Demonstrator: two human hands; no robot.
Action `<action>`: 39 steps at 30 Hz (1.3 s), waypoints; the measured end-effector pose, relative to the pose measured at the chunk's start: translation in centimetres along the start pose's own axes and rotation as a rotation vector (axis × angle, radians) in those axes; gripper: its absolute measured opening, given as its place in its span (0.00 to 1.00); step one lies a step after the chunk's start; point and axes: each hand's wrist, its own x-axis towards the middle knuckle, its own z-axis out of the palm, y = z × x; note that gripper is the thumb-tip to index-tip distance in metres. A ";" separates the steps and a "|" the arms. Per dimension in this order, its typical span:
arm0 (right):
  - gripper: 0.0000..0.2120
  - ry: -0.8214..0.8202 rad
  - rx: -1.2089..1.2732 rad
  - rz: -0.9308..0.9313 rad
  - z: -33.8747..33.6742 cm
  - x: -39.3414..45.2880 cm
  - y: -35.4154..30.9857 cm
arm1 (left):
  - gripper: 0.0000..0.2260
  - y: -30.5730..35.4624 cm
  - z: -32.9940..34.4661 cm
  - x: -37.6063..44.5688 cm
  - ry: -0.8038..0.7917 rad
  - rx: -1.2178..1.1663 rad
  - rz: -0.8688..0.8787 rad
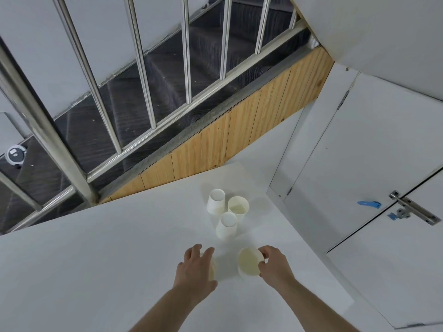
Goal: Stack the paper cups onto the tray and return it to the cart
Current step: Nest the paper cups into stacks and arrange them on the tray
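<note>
Your left hand (pixel 195 271) covers nearly all of the white paper cup (pixel 212 269) beneath it; only a sliver of rim shows. Your right hand (pixel 275 264) hides the far side of the upright cream-lined paper cup (pixel 249 262).

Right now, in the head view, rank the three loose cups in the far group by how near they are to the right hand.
From the right hand:
1. Nearest upside-down cup, the front one of the group.
2. Upright cup, behind it to the right.
3. Far upside-down cup, back left.
</note>
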 end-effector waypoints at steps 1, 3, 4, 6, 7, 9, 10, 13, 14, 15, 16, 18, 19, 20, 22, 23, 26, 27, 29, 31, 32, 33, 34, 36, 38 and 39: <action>0.15 -0.003 -0.002 0.003 0.0 0.0 0.1 | 0.33 0.0 0.0 0.0 0.000 -0.003 -0.001; 0.15 -0.005 -0.004 0.009 0.0 0.1 0.2 | 0.30 0.0 0.1 0.1 0.009 -0.014 -0.002; 0.15 -0.008 -0.009 0.012 0.1 0.2 0.3 | 0.29 0.0 0.1 0.1 0.016 -0.021 -0.003; 0.14 -0.018 -0.037 0.011 0.2 0.3 0.5 | 0.28 -0.1 0.1 0.1 0.034 -0.025 0.000; 0.14 -0.024 -0.066 0.008 0.3 0.3 0.6 | 0.28 -0.1 0.0 0.1 0.040 -0.022 0.005; 0.16 -0.018 -0.174 -0.026 0.4 0.4 0.6 | 0.28 0.0 -0.1 0.1 0.051 -0.022 0.010; 0.19 -0.005 -0.235 -0.059 0.5 0.3 0.6 | 0.28 0.0 -0.1 0.1 0.056 -0.021 0.013; 0.33 0.000 -0.356 -0.199 0.7 -0.2 0.3 | 0.28 0.0 -0.2 0.0 0.067 -0.027 0.016; 0.37 -0.018 -0.397 -0.245 0.8 -0.5 0.1 | 0.28 0.0 -0.3 -0.1 0.070 -0.031 0.017; 0.39 -0.046 -0.442 -0.278 0.9 -0.7 -0.1 | 0.28 0.1 -0.4 -0.1 0.074 -0.035 0.019; 0.40 -0.077 -0.492 -0.298 1.1 -0.8 -0.3 | 0.29 0.0 -0.5 -0.2 0.079 -0.038 0.022; 0.37 -0.113 -0.577 -0.314 1.4 -1.1 -0.7 | 0.29 0.1 -0.6 -0.3 0.092 -0.042 0.032; 0.35 -0.112 -0.593 -0.320 1.5 -1.3 -0.9 | 0.29 0.1 -0.7 -0.4 0.098 -0.042 0.038; 0.34 -0.098 -0.589 -0.329 1.5 -1.4 -1.1 | 0.29 0.1 -0.8 -0.4 0.105 -0.045 0.045; 0.33 -0.067 -0.560 -0.344 1.5 -1.8 -1.5 | 0.29 -0.1 -1.0 -0.6 0.117 -0.055 0.058; 0.33 -0.057 -0.547 -0.353 1.4 -2.0 -1.7 | 0.29 -0.1 -1.1 -0.7 0.123 -0.060 0.065; 0.33 -0.026 -0.532 -0.379 1.3 -2.9 -2.3 | 0.29 -0.4 -1.5 -1.2 0.143 -0.073 0.088; 0.33 -0.015 -0.532 -0.388 1.2 -3.2 -2.5 | 0.29 -0.5 -1.6 -1.4 0.147 -0.077 0.097; 0.32 0.003 -0.532 -0.403 1.0 -3.9 -3.0 | 0.29 -0.7 -1.9 -1.8 0.155 -0.087 0.107; 0.32 0.015 -0.540 -0.415 1.0 -4.9 -3.6 | 0.29 -1.1 -2.3 -2.4 0.171 -0.096 0.114; 0.32 0.019 -0.543 -0.419 0.9 -5.6 -3.8 | 0.29 -1.2 -2.5 -2.9 0.178 -0.100 0.116; 0.32 0.025 -0.537 -0.425 0.9 -5.8 -4.0 | 0.29 -1.4 -2.5 -3.1 0.189 -0.107 0.118; 0.32 0.030 -0.532 -0.433 0.9 -6.7 -4.4 | 0.29 -1.6 -2.8 -4.1 0.197 -0.112 0.119; 0.32 0.040 -0.526 -0.450 0.8 -7.8 -4.8 | 0.29 -1.9 -2.9 -5.4 0.216 -0.122 0.124; 0.32 0.045 -0.537 -0.472 0.9 -9.3 -5.2 | 0.29 -2.3 -2.9 -7.1 0.240 -0.137 0.120; 0.32 0.049 -0.542 -0.486 1.0 -10.1 -5.2 | 0.29 -2.5 -3.0 -8.1 0.255 -0.139 0.112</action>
